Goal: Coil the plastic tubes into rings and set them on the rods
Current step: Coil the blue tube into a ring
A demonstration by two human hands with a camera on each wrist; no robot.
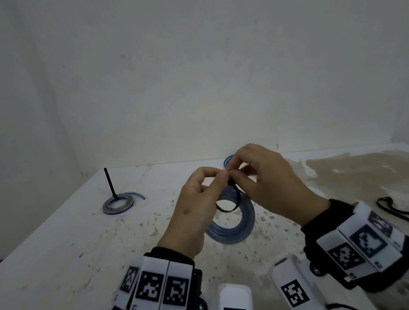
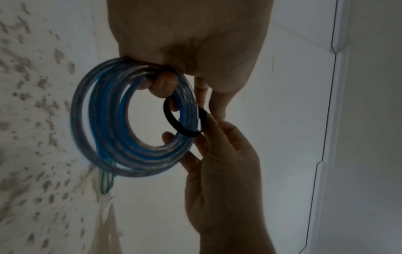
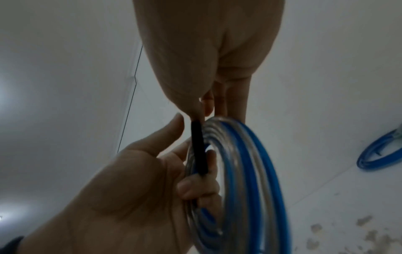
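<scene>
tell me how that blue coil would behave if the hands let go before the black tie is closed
Probably springy: the blue coil shows many loose loops, fanned apart. The black tie looks slack around it, so it would likely unwind. It looks light, hanging from the left hand and right hand.

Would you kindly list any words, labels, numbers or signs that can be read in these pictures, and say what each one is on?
No readable text in any view.
White wrist bands on both wrists: black-and-white square marker patterns only, no letters or digits.
White blocks near the bottom edge: the same kind of marker.
Tiny marks under the markers: too small to read.
</scene>
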